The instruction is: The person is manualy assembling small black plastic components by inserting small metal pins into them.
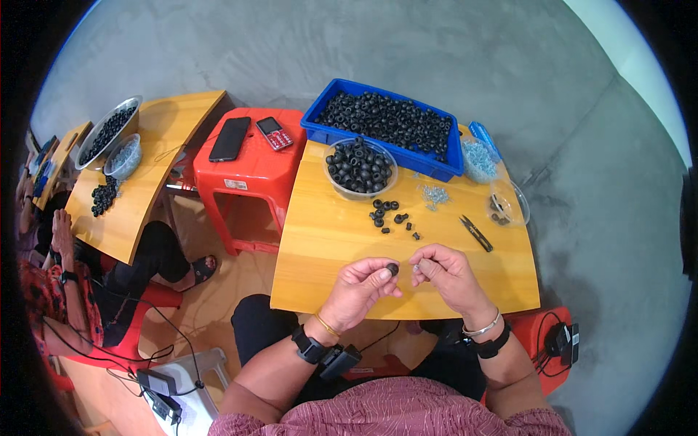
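Note:
My left hand [355,292] pinches a round black knob-like piece [393,269] between thumb and fingers, above the near part of the wooden table [327,251]. Just to its right, my right hand [452,282] pinches a small silvery metal piece [416,268], too small to tell its exact kind. A narrow gap separates the two pieces. Beyond my hands lie several loose black pieces [379,211] and a small heap of silvery metal bits [434,195]. Black thread snips [476,233] rest to the right.
A blue tray [311,129] and a clear bowl [336,190] hold black pieces. A bag of metal bits [480,161] and a clear tub [522,203] stand at right. Left are a red stool [251,168] with two phones, and another person [69,291] at a table.

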The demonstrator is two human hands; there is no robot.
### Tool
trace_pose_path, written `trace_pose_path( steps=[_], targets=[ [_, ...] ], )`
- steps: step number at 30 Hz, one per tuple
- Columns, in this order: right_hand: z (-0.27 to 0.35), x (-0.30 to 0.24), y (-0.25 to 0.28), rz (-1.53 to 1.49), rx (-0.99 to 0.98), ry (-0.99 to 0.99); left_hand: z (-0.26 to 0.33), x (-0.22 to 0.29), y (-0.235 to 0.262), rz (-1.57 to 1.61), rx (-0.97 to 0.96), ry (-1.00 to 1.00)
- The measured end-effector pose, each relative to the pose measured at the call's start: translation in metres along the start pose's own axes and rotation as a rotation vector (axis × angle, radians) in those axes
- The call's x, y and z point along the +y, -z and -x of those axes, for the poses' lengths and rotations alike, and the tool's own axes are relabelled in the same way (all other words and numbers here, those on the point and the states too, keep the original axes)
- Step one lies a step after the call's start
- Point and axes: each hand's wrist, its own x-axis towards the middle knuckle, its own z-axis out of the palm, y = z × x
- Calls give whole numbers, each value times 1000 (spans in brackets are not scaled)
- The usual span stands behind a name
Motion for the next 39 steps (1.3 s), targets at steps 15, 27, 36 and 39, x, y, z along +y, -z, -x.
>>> trace_pose_path(
  steps=[15, 27, 36, 39],
  targets=[
    [-2, 6, -13, 413, 101, 233, -1, -6, 4, -138, 20, -6],
    [-5, 0, -21, 697, 47, 528, 0, -8, 6, -190, 19, -18],
    [6, -6, -21, 718, 167, 435, -2, -4, 2, -37, 25, 17],
    [8, 3, -27, 688, 110, 484, -3, -5, 3, -54, 40, 16]
  ],
)
